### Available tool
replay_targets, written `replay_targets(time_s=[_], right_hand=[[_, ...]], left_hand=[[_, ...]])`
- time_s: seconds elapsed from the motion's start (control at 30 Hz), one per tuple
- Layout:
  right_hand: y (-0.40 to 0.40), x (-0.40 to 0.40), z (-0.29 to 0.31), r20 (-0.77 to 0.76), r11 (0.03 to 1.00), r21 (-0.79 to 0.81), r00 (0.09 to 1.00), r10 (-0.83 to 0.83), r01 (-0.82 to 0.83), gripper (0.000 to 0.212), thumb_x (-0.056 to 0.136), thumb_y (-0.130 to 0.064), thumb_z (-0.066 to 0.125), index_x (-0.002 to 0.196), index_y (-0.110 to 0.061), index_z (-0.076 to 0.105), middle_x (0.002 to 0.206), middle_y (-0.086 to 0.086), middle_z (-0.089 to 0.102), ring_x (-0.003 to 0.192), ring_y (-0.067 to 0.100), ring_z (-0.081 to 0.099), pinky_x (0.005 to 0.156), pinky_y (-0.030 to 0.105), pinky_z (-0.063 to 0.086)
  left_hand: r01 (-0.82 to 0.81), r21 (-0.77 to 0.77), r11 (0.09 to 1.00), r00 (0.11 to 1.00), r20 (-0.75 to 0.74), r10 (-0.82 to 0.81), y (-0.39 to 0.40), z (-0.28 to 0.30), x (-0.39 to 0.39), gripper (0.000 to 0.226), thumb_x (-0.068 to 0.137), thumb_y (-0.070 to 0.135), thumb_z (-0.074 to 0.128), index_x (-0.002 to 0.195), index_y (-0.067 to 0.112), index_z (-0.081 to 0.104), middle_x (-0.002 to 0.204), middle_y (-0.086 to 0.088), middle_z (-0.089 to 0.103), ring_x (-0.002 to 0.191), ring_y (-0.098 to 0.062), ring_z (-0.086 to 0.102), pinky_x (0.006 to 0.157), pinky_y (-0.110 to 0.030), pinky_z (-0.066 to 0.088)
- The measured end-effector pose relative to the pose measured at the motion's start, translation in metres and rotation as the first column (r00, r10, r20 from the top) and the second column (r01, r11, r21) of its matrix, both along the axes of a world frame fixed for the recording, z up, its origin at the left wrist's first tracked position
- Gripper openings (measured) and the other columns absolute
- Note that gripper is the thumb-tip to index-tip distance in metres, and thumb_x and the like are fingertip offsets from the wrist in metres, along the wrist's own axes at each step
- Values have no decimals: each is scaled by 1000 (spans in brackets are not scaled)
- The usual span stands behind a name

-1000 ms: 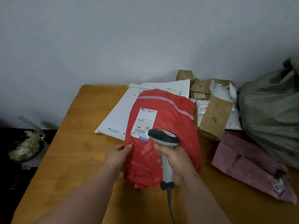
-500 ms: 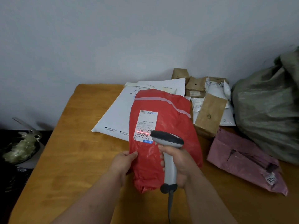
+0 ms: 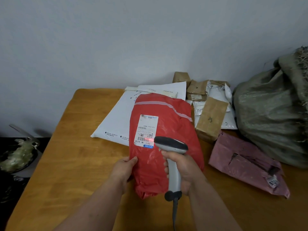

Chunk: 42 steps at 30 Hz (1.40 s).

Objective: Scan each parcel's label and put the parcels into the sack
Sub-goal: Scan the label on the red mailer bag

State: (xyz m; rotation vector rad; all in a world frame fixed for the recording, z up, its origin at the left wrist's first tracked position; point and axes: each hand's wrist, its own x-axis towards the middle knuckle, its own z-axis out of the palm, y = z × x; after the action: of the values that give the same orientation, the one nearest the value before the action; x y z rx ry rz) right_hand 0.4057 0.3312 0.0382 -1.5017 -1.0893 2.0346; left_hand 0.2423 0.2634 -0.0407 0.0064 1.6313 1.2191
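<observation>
Red parcel (image 3: 166, 144) lies tilted on the table (image 3: 75, 147), its near edge pinched in the left hand (image 3: 124, 169); the right hand (image 3: 183, 169) is wrapped around the scanner (image 3: 171, 157), whose beam falls on the label (image 3: 146, 130) barcode. Risk: the glossy film may crease or slip in that light pinch, spoiling the read, and the sack (image 3: 273, 117) stands well apart.

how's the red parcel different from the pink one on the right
The red parcel is bright and held at its near edge by the left hand; the pink parcel is dull and lies untouched on the table. The red one's label faces up in full, with the scanner's red line on its barcode; the pink one shows only a small label at its near corner. The pink one looks torn or creased; the red looks smooth. Both are soft plastic mailers.
</observation>
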Motion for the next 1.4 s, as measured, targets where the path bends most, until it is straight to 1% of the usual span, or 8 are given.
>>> replay_targets(time_s=[0.07, 0.23, 0.8, 0.97, 1.07, 1.2, 1.3, 1.4], right_hand=[[0, -1, -1, 6, 1000, 1, 1000, 4, -4, 14, 83, -20, 79, 79, -9, 71, 63, 5, 62, 50, 15, 58, 47, 26, 47], [0, -2, -3, 25, 1000, 17, 1000, 13, -13, 15, 83, -22, 79, 79, -9, 72, 64, 5, 63, 51, 15, 59, 49, 28, 47], [4, -4, -6, 47, 1000, 22, 999, 16, -17, 15, 83, -23, 79, 82, -10, 73, 63, 3, 64, 52, 13, 60, 49, 27, 48], [7, -4, -6, 52, 1000, 24, 999, 5, -6, 15, 83, -22, 79, 81, -8, 72, 61, 3, 64, 51, 14, 59, 48, 27, 47], [8, -4, -6, 63, 1000, 20, 998, 11, -13, 17, 83, -22, 79, 80, -8, 72, 63, 3, 64, 52, 14, 60, 51, 28, 48], [12, -4, -5, 65, 999, 23, 998, 21, -23, 16, 83, -23, 79, 79, -9, 72, 63, 3, 64, 52, 13, 59, 50, 28, 47], [14, -4, -5, 52, 999, 34, 998, 21, -23, 15, 83, -24, 79, 84, -10, 73, 64, 2, 65, 53, 13, 60, 51, 27, 48], [16, -5, -5, 35, 998, 53, 999, 11, -13, 17, 82, -25, 80, 86, -10, 74, 64, 3, 65, 54, 14, 61, 51, 28, 48]], left_hand=[[-1, 1, 1000, 1000, 1, 1, 0, -1, -1, 11, 99, 20, 60, 96, 17, 71, 80, 1, 77, 83, -22, 71, 59, -30, 54], [10, -5, 1000, 1000, 2, -10, 0, -2, -3, 10, 99, 22, 61, 98, 17, 70, 93, -3, 75, 88, -24, 70, 64, -32, 54], [19, -26, 999, 1000, -14, -19, 2, -9, -6, 10, 99, 21, 60, 97, 17, 69, 97, -5, 74, 91, -25, 69, 69, -34, 55], [23, -41, 999, 1000, -17, -23, 7, -13, -8, 10, 98, 24, 61, 101, 17, 68, 103, -7, 72, 96, -28, 68, 88, -44, 56], [19, -44, 999, 1000, -10, -19, 10, -13, -9, 10, 98, 25, 61, 102, 18, 67, 104, -5, 71, 95, -26, 66, 83, -41, 55], [8, -35, 999, 1000, -17, -9, 15, -14, -10, 10, 99, 26, 61, 102, 19, 67, 107, -5, 71, 98, -26, 67, 85, -41, 55], [-20, -17, 1000, 999, -37, 19, 19, -12, -10, 13, 99, 26, 61, 103, 16, 69, 103, -5, 73, 94, -24, 67, 73, -35, 54], [-19, -6, 1000, 998, -58, 18, 21, -9, -10, 17, 100, 26, 59, 109, 16, 69, 106, -5, 72, 97, -24, 66, 81, -38, 53]])
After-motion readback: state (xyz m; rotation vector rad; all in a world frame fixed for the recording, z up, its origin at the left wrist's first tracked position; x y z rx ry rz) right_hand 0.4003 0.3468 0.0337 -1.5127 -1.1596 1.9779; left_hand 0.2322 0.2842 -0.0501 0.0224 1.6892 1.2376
